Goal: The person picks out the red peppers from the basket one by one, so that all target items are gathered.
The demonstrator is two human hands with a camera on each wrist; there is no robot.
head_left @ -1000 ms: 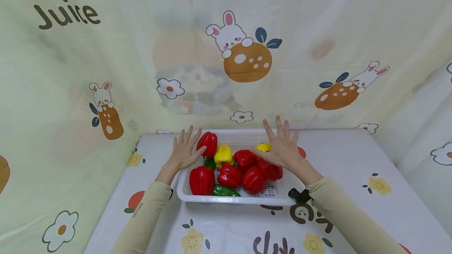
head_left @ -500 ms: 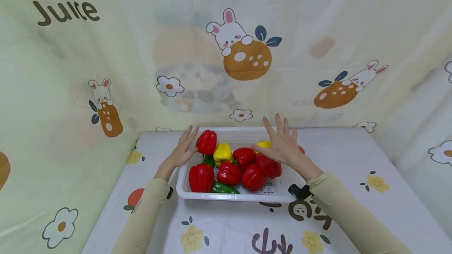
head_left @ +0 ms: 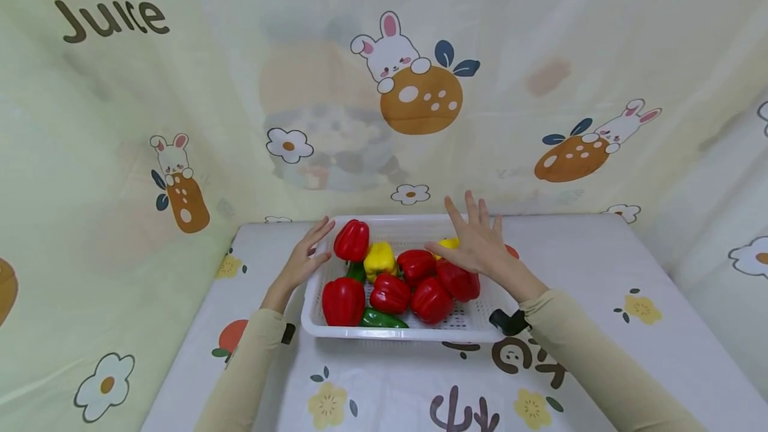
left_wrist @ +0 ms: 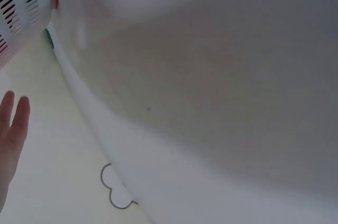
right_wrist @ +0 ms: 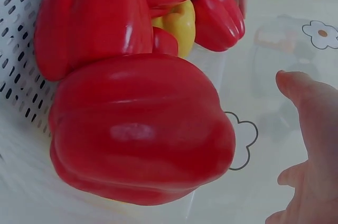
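A white perforated plastic basket [head_left: 414, 333] holds several red bell peppers [head_left: 343, 302], yellow bell peppers [head_left: 380, 261] and green peppers [head_left: 384, 319]. My left hand [head_left: 303, 262] is at the basket's left side, fingers loosely bent and holding nothing. In the left wrist view, its fingers [left_wrist: 20, 118] show below the basket wall [left_wrist: 26, 10]. My right hand [head_left: 480, 242] spreads its fingers over the basket's right part, overlapping a yellow pepper [head_left: 449, 244] behind it. A large red pepper [right_wrist: 140, 131] fills the right wrist view, with the right hand [right_wrist: 319, 139] beside it, apart.
A patterned cloth covers the table [head_left: 600, 352] under the basket. Close behind the basket hangs a printed curtain [head_left: 510, 139], with more cloth at the left and right. Black wrist straps [head_left: 509, 321] show below the sleeves.
My left hand has moved left, from over the upper-left red pepper to the basket's left side, and its spread fingers have drawn together. My right hand has barely moved.
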